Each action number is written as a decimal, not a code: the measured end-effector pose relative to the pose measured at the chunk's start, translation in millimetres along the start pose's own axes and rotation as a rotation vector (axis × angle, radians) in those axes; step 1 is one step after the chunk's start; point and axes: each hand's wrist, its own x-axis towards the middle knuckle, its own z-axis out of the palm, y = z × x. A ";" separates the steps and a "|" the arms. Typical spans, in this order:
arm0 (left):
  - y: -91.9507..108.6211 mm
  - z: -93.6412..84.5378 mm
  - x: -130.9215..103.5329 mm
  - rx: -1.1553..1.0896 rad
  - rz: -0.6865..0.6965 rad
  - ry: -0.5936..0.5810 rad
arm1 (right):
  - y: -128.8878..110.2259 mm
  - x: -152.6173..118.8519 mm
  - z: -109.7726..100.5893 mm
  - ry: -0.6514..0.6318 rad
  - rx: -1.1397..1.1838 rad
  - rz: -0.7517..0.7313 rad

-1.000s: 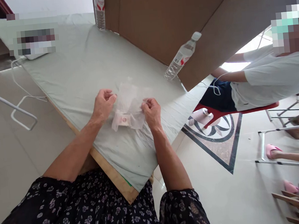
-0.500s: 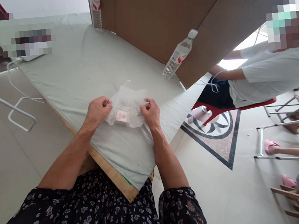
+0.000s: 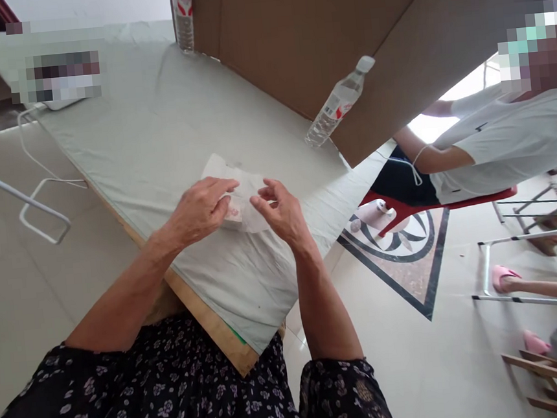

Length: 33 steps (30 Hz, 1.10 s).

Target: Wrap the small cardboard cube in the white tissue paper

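Note:
A small white box [image 3: 233, 214] with a reddish mark lies on a sheet of translucent bubble wrap [image 3: 255, 221] near the table's front corner. My left hand [image 3: 203, 209] is over the box's left side with its fingers stretched out and thumb apart, hiding part of the box and wrap. Whether its thumb touches the box I cannot tell. On the other side, my right hand [image 3: 281, 212] hovers at the wrap's right edge, its fingers curved and apart with nothing between them.
On the pale tablecloth [image 3: 119, 119] a tall cardboard panel [image 3: 293, 45] stands at the back. Two water bottles [image 3: 340, 103] are beside it. A white cable [image 3: 21, 140] hangs at the left. A seated person in a white shirt [image 3: 511, 143] is at the right.
My hands have let go of the wrap's two edges. The left hand has moved right over the box, and the wrap's raised sides have dropped lower.

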 end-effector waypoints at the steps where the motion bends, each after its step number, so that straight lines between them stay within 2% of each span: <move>1: 1.7 1.0 2.6 -0.013 -0.002 -0.055 | -3.5 -0.7 0.8 -0.061 0.037 0.005; 3: -0.2 0.9 6.3 -0.026 -0.073 -0.099 | -8.6 -4.3 -0.2 -0.150 0.112 -0.030; 5: -6.4 -3.1 5.9 -0.056 -0.181 -0.090 | -11.8 -12.4 -4.4 -0.240 0.175 -0.101; 8: -16.8 -12.1 -2.5 -0.125 -0.300 -0.139 | -12.0 -31.0 -11.2 -0.494 0.221 -0.146; 10: -21.4 -15.2 -11.2 -0.053 -0.315 -0.225 | -9.1 -43.6 -12.7 -0.692 0.197 -0.130; 12: -22.9 -14.3 -20.4 0.074 -0.296 -0.304 | -5.1 -52.8 -12.0 -0.780 0.149 -0.105; 14: -21.2 -10.4 -28.1 0.181 -0.247 -0.325 | -2.3 -56.5 -9.8 -0.683 0.109 -0.079; 17: -15.6 -3.3 -34.2 0.256 -0.103 -0.269 | -3.1 -50.6 -1.8 -0.356 0.009 -0.084; 19: -12.7 0.7 -35.0 0.266 -0.033 -0.256 | -5.7 -41.7 8.9 -0.213 -0.107 -0.139; 21: -12.2 3.8 -34.8 0.270 -0.035 -0.295 | -7.5 -32.3 22.3 -0.193 -0.223 -0.192; 23: -14.1 5.8 -35.4 0.282 -0.077 -0.354 | -5.7 -25.3 32.9 -0.228 -0.294 -0.209; 25: -17.3 7.1 -37.6 0.295 -0.129 -0.389 | 1.8 -21.9 34.2 -0.202 -0.299 -0.202; 27: -20.5 8.4 -41.2 0.303 -0.165 -0.394 | 16.4 -21.5 23.3 -0.063 -0.260 -0.172; 31: -23.4 15.0 -47.7 0.298 -0.201 -0.362 | 60.2 -22.8 -21.8 0.307 -0.278 -0.034; 33: -22.7 19.9 -48.7 0.303 -0.225 -0.327 | 79.0 -23.6 -43.0 0.370 -0.335 0.050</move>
